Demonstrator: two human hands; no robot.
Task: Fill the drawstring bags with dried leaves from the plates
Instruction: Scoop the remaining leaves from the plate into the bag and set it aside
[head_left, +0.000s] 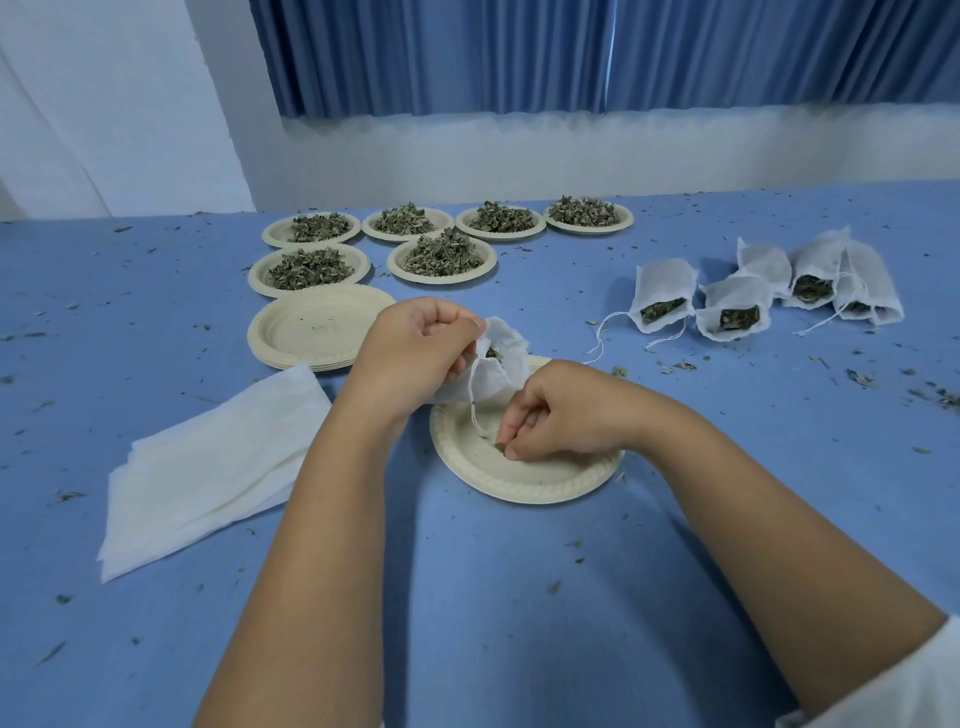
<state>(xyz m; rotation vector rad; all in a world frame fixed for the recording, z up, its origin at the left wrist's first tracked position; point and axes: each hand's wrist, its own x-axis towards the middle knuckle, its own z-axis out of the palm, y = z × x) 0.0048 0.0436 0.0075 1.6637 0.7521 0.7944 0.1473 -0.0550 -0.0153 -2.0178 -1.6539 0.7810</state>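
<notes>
Here, in the head view, the left hand (415, 353) grips the rim of a white bag (501, 376), holding it just above the far edge of the near plate (524, 486). The bag's string (474, 405) hangs down onto that plate. The right hand (563, 413) is lowered onto the same plate, fingers curled, fingertips pinching a few leaves (500, 446) off its almost bare surface; more leaves show dark inside the bag's mouth. To the left of the hands lies a pile of flat bags (208, 467), and just beyond it a stack of empty plates (317, 332). Farther back stand six full plates (441, 280), four in a row and two in front, each heaped with leaves. On the right, well apart from the hands, a cluster of filled bags (732, 312) lies with mouths open and strings trailing. Leaf crumbs dot the blue table (519, 597). A blue curtain (571, 52) hangs behind.
</notes>
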